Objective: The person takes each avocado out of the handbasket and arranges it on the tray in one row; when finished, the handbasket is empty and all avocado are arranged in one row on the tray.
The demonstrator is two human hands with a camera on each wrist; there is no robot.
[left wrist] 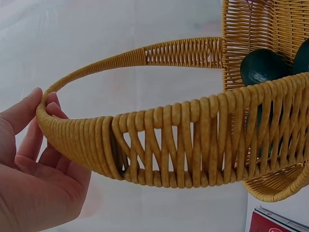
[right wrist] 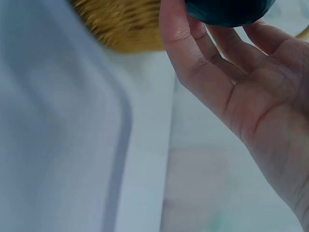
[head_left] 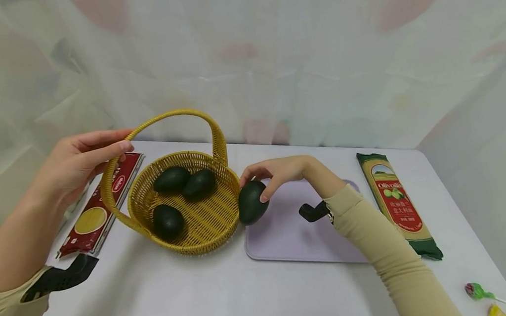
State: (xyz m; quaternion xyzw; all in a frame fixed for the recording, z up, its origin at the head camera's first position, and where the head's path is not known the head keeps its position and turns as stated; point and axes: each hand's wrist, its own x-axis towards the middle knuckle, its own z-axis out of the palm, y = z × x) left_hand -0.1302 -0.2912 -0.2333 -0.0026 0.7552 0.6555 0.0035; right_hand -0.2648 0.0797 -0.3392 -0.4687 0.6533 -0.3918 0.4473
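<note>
Left hand (head_left: 74, 159) pinches handle (head_left: 178, 113) of basket (head_left: 211, 223); right hand (head_left: 283, 170) grips avocado (head_left: 252, 202) beside basket's right side. Risk — smooth avocado could slip if grip loosens; handle tug might tip basket.

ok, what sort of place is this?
Probably a staged recording booth rather than a working kitchen: pale, blotchy, creased sheeting serves as the backdrop to a white table, and black devices are worn at both wrists.
</note>
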